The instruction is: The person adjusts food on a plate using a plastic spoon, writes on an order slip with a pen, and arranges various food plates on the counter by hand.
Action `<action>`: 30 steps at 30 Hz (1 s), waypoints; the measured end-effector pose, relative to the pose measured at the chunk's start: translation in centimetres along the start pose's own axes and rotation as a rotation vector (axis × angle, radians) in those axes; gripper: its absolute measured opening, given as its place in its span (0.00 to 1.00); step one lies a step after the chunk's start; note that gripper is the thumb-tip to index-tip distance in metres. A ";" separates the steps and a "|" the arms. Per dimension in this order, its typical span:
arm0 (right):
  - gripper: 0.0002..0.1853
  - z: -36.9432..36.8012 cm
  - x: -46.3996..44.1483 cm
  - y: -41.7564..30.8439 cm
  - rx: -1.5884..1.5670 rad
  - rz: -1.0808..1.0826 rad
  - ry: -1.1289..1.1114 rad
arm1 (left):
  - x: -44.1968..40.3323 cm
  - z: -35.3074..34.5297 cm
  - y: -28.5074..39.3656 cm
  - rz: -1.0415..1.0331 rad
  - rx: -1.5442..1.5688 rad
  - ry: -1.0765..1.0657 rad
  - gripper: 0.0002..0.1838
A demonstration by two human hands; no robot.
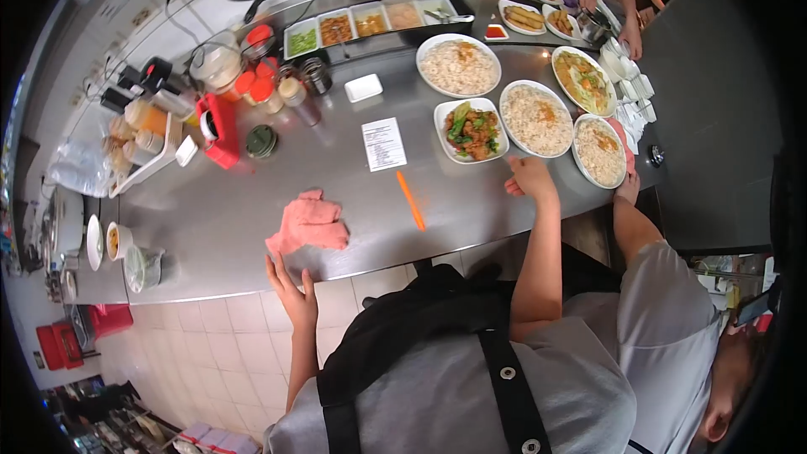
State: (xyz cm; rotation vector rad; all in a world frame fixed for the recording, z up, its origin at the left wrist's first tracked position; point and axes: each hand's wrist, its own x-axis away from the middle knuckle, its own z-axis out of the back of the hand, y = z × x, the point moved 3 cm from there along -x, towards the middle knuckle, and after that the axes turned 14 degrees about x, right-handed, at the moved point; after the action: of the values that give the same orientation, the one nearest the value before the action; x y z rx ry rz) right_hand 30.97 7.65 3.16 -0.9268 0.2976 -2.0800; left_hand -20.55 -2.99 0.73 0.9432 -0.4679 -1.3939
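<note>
My left hand (pixel 292 287) is open at the counter's front edge, fingers spread, just below a crumpled pink cloth (pixel 309 224). My right hand (pixel 531 178) is loosely curved with nothing visible in it, thumb apart from the fingers. It hovers by the front rim of an oval plate of rice (pixel 535 120) with brown topping. Left of that plate is a squarish white dish of meat and greens (pixel 472 132). Another rice plate (pixel 458 65) sits behind, and a third rice plate (pixel 599 151) is to the right. An orange pen (pixel 411 200) and a printed slip (pixel 384 145) lie between my hands.
A co-worker's hand (pixel 627 188) is beside the right rice plate. Another person's hands (pixel 607 17) work at the far right near a noodle plate (pixel 583 82). Topping trays (pixel 370 23) line the back; sauce bottles (pixel 299 101) and a small white dish (pixel 363 87) stand left.
</note>
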 end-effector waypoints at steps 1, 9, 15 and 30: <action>0.25 -0.4 -0.7 0.2 -0.030 0.007 -0.030 | -0.5 -0.8 0.6 -0.008 -0.013 0.000 0.35; 0.23 -2.1 -4.1 1.4 -0.431 0.089 -0.248 | -5.3 -8.8 9.1 -0.174 -0.173 -0.228 0.34; 0.21 -2.1 -4.1 1.3 -0.574 0.143 -0.257 | -5.8 -11.7 9.6 -0.031 -0.182 -0.424 0.31; 0.12 -1.6 -3.3 -0.2 -0.529 0.164 0.005 | -6.3 -17.8 9.6 -0.129 -0.596 -0.741 0.37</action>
State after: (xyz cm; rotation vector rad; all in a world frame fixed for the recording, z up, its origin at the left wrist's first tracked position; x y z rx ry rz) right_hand 30.98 10.09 0.45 -1.1557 0.9261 -1.8809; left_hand -1.98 7.13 -0.43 -0.0524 -0.4909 -1.8460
